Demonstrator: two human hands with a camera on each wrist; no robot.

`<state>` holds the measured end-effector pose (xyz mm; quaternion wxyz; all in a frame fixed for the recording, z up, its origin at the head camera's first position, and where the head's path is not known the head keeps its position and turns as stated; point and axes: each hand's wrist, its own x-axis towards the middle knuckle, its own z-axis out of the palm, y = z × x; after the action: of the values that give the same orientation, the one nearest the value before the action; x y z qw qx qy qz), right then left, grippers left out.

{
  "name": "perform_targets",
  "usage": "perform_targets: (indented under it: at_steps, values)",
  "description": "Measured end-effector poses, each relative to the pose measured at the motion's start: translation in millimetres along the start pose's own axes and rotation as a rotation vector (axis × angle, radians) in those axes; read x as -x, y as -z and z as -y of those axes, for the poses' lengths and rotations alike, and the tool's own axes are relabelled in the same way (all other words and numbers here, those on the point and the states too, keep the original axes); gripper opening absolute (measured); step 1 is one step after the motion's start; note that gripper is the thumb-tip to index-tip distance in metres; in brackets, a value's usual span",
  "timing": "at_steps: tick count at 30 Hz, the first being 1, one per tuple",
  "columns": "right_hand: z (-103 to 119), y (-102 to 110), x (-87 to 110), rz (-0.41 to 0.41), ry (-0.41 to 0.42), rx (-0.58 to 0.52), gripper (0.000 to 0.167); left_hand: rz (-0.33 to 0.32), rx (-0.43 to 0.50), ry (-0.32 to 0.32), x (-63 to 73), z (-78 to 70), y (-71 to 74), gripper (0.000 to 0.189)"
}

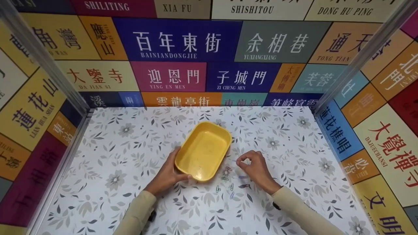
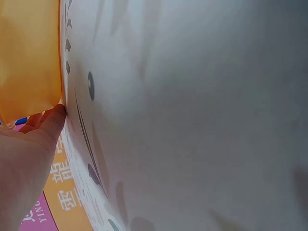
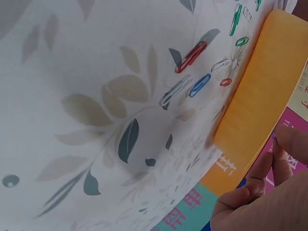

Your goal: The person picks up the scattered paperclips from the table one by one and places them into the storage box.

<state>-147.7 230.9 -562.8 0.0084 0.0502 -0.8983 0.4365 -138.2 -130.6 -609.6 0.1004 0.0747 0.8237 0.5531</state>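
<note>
My left hand [image 1: 168, 174] grips a yellow plastic tub [image 1: 204, 150] at its near left corner, thumb by the near rim and fingers along the left side. Apart from the tub, to its right, is my right hand [image 1: 256, 168], thumb and index finger brought together. In the right wrist view a tiny bluish-green piece, apparently a paper clip [image 3: 275, 134], shows pinched between those fingertips. Loose paper clips lie between tub and right hand, among them a red one [image 3: 191, 57], a blue one [image 3: 199, 85] and a green one [image 3: 236, 20].
A white cloth with grey leaves and flowers [image 1: 117, 179] covers the table. Panels of coloured signs [image 1: 176, 39] stand at the back and both sides, with clear edge strips [image 1: 362, 55] at the corners.
</note>
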Motion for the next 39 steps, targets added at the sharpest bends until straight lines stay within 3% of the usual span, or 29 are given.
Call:
perform_targets:
  at_steps: [8, 20, 31, 39]
  values:
    - [10, -2, -3.4, -0.006, 0.079, 0.014, 0.006, -0.004, 0.002, 0.021, 1.3, -0.7, 1.1, 0.128]
    - [26, -2, -12.2, 0.022, 0.177, 0.001, 0.008, -0.001, 0.012, -0.016, 2.6, 1.3, 2.0, 0.126]
    - [36, -8, -20.9, 0.006, 0.234, 0.033, 0.008, -0.001, -0.012, 0.050, 2.3, -2.4, 1.3, 0.127]
    - [41, -10, -25.8, 0.063, 0.257, 0.080, 0.006, 0.004, -0.015, 0.062, 1.2, -4.6, -0.3, 0.128]
